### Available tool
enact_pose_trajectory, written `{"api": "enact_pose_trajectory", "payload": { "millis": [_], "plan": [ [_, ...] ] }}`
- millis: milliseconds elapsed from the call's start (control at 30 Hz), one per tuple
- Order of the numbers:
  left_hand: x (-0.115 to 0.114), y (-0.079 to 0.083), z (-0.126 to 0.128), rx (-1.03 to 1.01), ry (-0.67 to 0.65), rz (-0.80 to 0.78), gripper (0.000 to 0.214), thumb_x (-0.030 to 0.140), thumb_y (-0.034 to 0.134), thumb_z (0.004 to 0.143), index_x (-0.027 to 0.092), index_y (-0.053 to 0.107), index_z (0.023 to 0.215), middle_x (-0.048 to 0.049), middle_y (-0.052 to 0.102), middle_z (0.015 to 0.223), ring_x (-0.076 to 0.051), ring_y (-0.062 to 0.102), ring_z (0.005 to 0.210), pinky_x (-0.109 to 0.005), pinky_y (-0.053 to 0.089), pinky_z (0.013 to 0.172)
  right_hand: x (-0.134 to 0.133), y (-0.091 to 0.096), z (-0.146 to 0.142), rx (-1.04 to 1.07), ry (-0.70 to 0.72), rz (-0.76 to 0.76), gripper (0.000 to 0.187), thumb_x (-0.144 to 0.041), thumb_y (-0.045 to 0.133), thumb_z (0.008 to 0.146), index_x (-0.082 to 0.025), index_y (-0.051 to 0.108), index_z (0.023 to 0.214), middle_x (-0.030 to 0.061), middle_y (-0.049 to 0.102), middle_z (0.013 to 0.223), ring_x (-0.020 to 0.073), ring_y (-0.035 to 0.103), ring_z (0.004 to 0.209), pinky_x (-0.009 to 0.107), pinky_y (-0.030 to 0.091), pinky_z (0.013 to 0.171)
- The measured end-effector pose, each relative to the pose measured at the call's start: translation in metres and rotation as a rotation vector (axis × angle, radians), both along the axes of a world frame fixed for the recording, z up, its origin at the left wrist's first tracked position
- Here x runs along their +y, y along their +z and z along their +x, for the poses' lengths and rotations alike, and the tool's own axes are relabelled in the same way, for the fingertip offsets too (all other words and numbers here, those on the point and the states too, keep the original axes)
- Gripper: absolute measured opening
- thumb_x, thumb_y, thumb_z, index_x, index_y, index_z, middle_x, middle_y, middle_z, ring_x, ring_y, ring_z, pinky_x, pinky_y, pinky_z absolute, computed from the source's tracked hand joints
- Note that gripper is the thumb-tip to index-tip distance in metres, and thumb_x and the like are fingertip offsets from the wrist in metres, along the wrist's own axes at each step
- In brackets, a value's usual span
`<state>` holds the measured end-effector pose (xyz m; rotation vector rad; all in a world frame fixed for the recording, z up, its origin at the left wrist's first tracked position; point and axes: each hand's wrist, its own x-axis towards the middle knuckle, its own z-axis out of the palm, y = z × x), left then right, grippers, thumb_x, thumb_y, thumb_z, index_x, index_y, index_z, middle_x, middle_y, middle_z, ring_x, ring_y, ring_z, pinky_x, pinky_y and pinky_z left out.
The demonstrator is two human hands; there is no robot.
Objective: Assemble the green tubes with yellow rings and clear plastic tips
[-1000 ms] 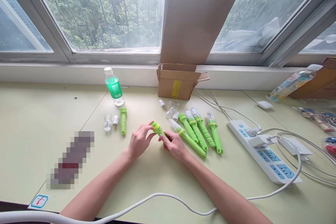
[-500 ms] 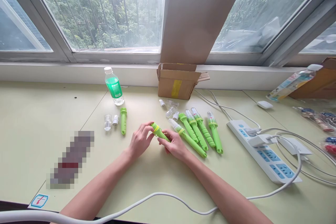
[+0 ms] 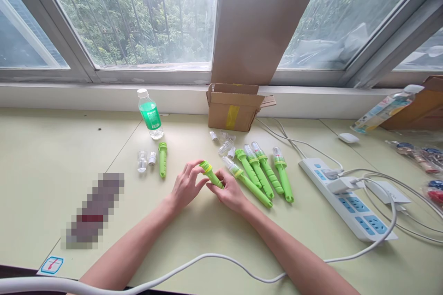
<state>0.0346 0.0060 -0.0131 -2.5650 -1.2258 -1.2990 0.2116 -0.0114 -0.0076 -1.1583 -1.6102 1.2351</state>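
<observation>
Between my two hands is a green handle (image 3: pixel 213 178), tilted, with a screw-threaded neck and a yellow ring at its upper left end. My right hand (image 3: pixel 231 191) is closed round its lower part. The thumb and fingers of my left hand (image 3: pixel 187 185) curl about the threaded end, the index fingertip touching it. No clear cap sits on this handle. Just right of my right hand lies a similar green stick with a clear cap (image 3: pixel 247 182). Beyond it are a capless green handle (image 3: pixel 248 167) and several capped ones, such as the rightmost green stick (image 3: pixel 284 175).
At the left lie a clear cap (image 3: pixel 142 161), a white bulb piece (image 3: pixel 152 158) and another green handle (image 3: pixel 162 160). A water bottle (image 3: pixel 151 114) stands behind them. Further off are loose clear caps (image 3: pixel 226 145) and a cardboard box (image 3: pixel 231 108). A power strip (image 3: pixel 346 200) with cables lies right.
The handle has turned a little in my hands, its lower end tipping down more steeply. My fingers have shifted slightly around it. Everything else on the table stays put.
</observation>
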Motion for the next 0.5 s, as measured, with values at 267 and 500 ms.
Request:
{"api": "enact_pose_trajectory", "payload": {
  "millis": [267, 500],
  "plan": [
    [0.0038, -0.0016, -0.0054, -0.003, 0.047, 0.006, 0.013, 0.02, 0.059, 0.084, 0.022, 0.047, 0.09, -0.0098, 0.064, 0.111, -0.022, 0.063, 0.101, -0.031, 0.057, 0.066, 0.0021, 0.0009, 0.0003, -0.014, 0.042, -0.013, 0.048, -0.056, 0.041, 0.089, -0.017, 0.06, 0.068, -0.0034, 0.045, 0.049, 0.0106, 0.042, 0.043, 0.024, 0.032, 0.042],
    [0.0036, -0.0059, -0.001, -0.058, -0.008, -0.021, 0.012, 0.013, 0.056, 0.084, 0.021, 0.049, 0.089, -0.0072, 0.067, 0.104, -0.02, 0.065, 0.096, -0.031, 0.056, 0.068, -0.0012, -0.0058, -0.0042, -0.001, 0.002, 0.003, 0.045, -0.044, 0.073, 0.069, -0.02, 0.055, 0.102, -0.009, 0.043, 0.053, 0.0093, 0.037, 0.047, 0.022, 0.03, 0.043]
  ]
}}
